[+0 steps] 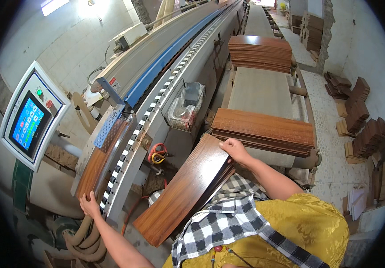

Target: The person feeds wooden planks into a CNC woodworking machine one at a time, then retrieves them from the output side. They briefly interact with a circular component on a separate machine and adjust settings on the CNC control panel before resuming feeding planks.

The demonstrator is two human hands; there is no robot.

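My left hand [89,204] grips the near end of a brown wooden board [88,178], which lies in the edge machine's infeed beside the striped feed track [124,165], partly under a perforated blue plate [108,126]. My right hand [232,149] holds the upper end of several loose boards [179,192] slanted across my front above a checked apron [219,228]. Just beyond that hand, a stack of similar boards [262,127] rests on the conveyor.
Another board stack [259,51] sits farther along the conveyor belt [259,89]. A control panel [33,116] stands at left, a wire basket [183,107] hangs on the machine near red-and-yellow scissors [157,154], and dark board piles [358,107] line the right wall.
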